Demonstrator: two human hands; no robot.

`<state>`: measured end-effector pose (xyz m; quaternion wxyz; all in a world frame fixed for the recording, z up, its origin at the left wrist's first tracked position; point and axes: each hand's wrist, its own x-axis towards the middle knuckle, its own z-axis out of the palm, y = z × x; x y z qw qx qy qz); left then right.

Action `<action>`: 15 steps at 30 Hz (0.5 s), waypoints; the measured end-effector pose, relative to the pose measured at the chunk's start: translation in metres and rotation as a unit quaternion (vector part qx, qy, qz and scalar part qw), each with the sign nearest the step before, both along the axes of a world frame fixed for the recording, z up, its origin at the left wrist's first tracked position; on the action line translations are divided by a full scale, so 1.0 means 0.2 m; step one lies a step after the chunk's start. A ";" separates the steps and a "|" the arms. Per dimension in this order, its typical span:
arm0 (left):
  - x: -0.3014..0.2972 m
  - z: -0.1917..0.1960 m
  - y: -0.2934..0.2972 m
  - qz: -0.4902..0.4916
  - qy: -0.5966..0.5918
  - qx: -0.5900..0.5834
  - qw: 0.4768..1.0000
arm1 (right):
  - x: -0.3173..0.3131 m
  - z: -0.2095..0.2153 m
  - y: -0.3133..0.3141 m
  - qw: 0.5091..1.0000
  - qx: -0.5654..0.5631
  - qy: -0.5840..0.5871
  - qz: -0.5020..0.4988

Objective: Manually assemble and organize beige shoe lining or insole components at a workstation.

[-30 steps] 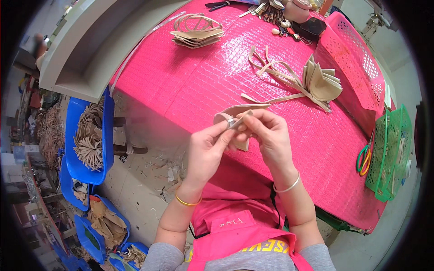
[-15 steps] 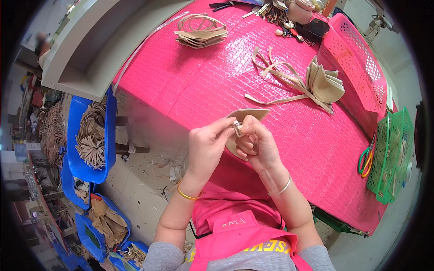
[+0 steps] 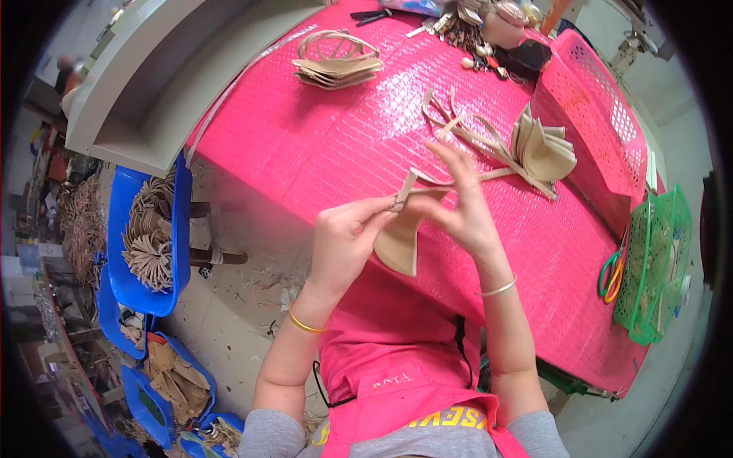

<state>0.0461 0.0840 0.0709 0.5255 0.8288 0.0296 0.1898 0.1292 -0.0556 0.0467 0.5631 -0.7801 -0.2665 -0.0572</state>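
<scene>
My left hand (image 3: pixel 347 240) pinches a beige leather-like piece (image 3: pixel 400 243) with a rounded flap. Its flap hangs below the fingertips, and a short strap end (image 3: pixel 409 183) stands up above them. A small shiny metal fitting (image 3: pixel 395 205) shows at the pinch, partly covered by the fingers. My right hand (image 3: pixel 467 210) is raised just right of the piece, fingers spread, with nothing visible in its grasp. Beyond it, a fanned bundle of similar beige pieces (image 3: pixel 544 149) with long straps lies on the pink-covered table (image 3: pixel 305 153).
A beige stack with looped straps (image 3: pixel 337 72) sits at the far left of the table. At right stand a pink perforated basket (image 3: pixel 592 114), a green basket (image 3: pixel 653 263) and scissors (image 3: pixel 611 276). Blue bins (image 3: pixel 182 244) holding beige pieces stand left, beside a grey shelf (image 3: pixel 153 114).
My right hand has let go of the metal fitting and moved up and right, its fingers opening. The flap now hangs in fuller view below my left hand, which keeps its pinch.
</scene>
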 end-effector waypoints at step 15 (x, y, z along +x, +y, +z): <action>0.90 0.00 0.77 0.045 0.283 -0.196 0.938 | 0.79 -0.15 0.73 0.978 -0.163 0.017 -0.128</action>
